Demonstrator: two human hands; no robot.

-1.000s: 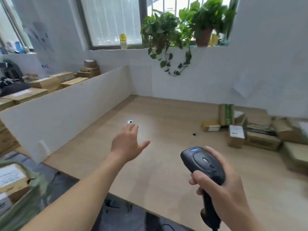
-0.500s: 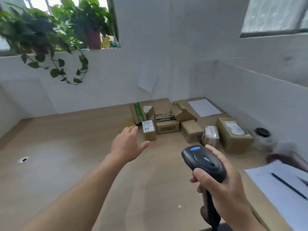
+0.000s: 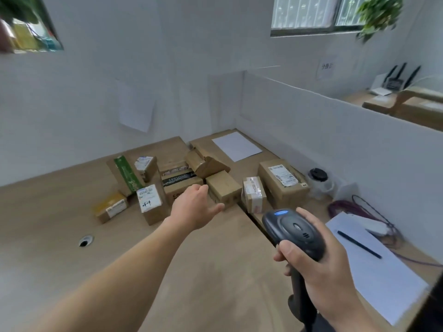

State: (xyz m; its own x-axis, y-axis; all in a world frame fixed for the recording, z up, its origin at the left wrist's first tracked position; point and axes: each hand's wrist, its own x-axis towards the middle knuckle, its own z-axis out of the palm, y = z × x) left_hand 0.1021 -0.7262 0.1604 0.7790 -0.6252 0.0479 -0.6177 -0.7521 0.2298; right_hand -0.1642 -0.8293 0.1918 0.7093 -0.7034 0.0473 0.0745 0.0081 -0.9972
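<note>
Head view, single camera, looking down across the worktop [image 3: 215,271]. My left hand [image 3: 196,207] is stretched out toward 12 o'clock, fingers loosely straight, thumb splayed toward 3 o'clock, holding nothing. Its fingertips sit in front of the box cluster; I cannot tell whether they touch any of it. Just off the fingertips at 1 o'clock lies a plain brown box [image 3: 224,188]; at 11 o'clock, a black-labelled box [image 3: 182,185]. At 9 o'clock of the hand stands a white-labelled box [image 3: 151,202], with a yellow box [image 3: 110,207] further along at 9 and a green-striped box [image 3: 125,174] leaning behind at 10 o'clock. At 3 o'clock of the brown box is a taped parcel [image 3: 254,195], and just beside that a large carton [image 3: 280,185] with a shipping label on top. My right hand [image 3: 321,276], at 4 o'clock in frame, is wrapped round the grip of the barcode scanner [image 3: 294,231], thumb across the back of its head; the scanner is held upright in the air, its head aimed toward 11 o'clock, blue light showing on top. At 3 o'clock of that hand a pen [image 3: 359,244] lies on a paper sheet [image 3: 383,271]. A cable hole [image 3: 85,240] sits in the worktop at 8 o'clock.
</note>
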